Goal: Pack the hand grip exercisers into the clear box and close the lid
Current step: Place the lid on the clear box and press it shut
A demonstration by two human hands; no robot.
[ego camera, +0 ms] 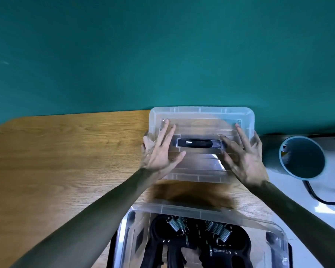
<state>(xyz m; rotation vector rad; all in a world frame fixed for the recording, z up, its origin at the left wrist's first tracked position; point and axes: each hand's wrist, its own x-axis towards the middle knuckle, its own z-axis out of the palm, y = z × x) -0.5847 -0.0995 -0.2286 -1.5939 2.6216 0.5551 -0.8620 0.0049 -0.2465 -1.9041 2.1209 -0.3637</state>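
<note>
Wooden table (pixel 56 151), hands on lid (pixel 201 113) edges

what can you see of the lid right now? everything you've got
The lid is clear, slightly frosted plastic, rectangular with rounded corners, ribbed panels and a raised rim. A black handle sits in a recess at its centre. It lies roughly flat at the far edge of the wooden table, apart from the open clear box nearer the person, so not yet fitted. The left hand and right hand rest spread on its two ends.
</note>
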